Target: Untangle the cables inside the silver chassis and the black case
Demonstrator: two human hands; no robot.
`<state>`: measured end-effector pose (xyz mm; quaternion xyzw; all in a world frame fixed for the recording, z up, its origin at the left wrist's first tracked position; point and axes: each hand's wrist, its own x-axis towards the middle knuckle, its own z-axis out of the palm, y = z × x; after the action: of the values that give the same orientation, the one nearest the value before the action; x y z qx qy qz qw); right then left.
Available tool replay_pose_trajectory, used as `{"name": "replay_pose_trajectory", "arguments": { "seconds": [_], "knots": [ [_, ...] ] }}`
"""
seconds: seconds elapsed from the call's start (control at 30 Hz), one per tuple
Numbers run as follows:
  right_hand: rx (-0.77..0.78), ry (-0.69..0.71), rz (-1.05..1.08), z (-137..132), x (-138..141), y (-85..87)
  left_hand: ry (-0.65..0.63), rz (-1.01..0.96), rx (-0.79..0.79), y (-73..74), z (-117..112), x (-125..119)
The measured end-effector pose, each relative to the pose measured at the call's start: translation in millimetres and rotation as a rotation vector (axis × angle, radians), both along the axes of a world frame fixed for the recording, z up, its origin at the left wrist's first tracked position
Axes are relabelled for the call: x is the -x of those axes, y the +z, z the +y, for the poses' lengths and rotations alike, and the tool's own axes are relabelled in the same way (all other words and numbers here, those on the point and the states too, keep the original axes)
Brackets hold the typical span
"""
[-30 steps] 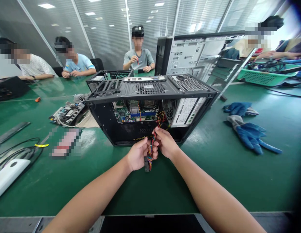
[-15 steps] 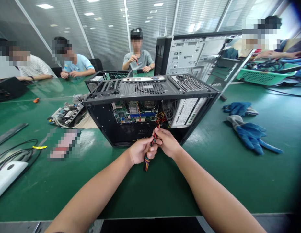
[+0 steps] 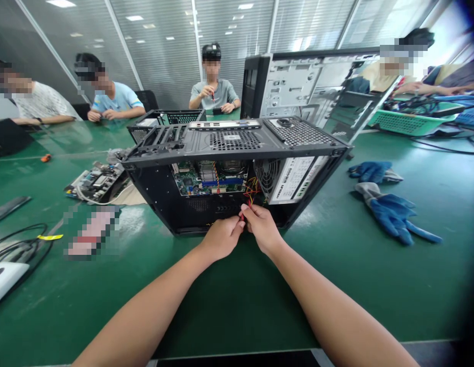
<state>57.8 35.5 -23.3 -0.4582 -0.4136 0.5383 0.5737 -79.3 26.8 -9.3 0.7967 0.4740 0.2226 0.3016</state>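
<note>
Both hands meet at the open side of a black computer case [image 3: 229, 137] lying on the table. My left hand [image 3: 223, 237] is closed on a bundle of power supply cables [image 3: 250, 203], its fingers partly hidden behind the back of the hand. Close beside it, my right hand [image 3: 263, 228] pinches the same bundle. The red, yellow and black wires come out below the power supply [image 3: 294, 179], which has a white label and a fan. Inside the case a green motherboard [image 3: 191, 183] shows, with a thin twisted wire across it. The bundle's loose end is hidden.
Blue work gloves [image 3: 392, 211] lie to the right, near a green basket [image 3: 416, 122] of cables. A second case [image 3: 255, 86] stands behind. At left are circuit boards [image 3: 97, 183], a blurred-out flat object [image 3: 93, 232] and black cables [image 3: 15, 244]. Several people sit around the table.
My left hand has turned over and moved slightly forward, so its back now faces up. The bundle's hanging end has gone out of sight. The view has shifted slightly.
</note>
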Motion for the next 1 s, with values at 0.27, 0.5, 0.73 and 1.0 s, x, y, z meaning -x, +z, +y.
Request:
{"name": "replay_pose_trajectory", "arguments": {
  "seconds": [0.27,0.5,0.73,1.0],
  "knots": [
    [0.071,-0.015,0.016,0,2,-1.9,0.097,0.353,-0.215,1.7,-6,-2],
    [0.166,0.156,0.325,2,-6,8.1,-0.050,-0.516,0.415,1.5,2,-1],
    [0.204,0.424,0.473,11,-19,5.9,-0.268,-1.036,1.196,6.0,3,1],
    [0.143,0.513,0.634,17,-18,-0.1,-0.400,-1.228,1.459,5.7,1,-5]
  ]
}}
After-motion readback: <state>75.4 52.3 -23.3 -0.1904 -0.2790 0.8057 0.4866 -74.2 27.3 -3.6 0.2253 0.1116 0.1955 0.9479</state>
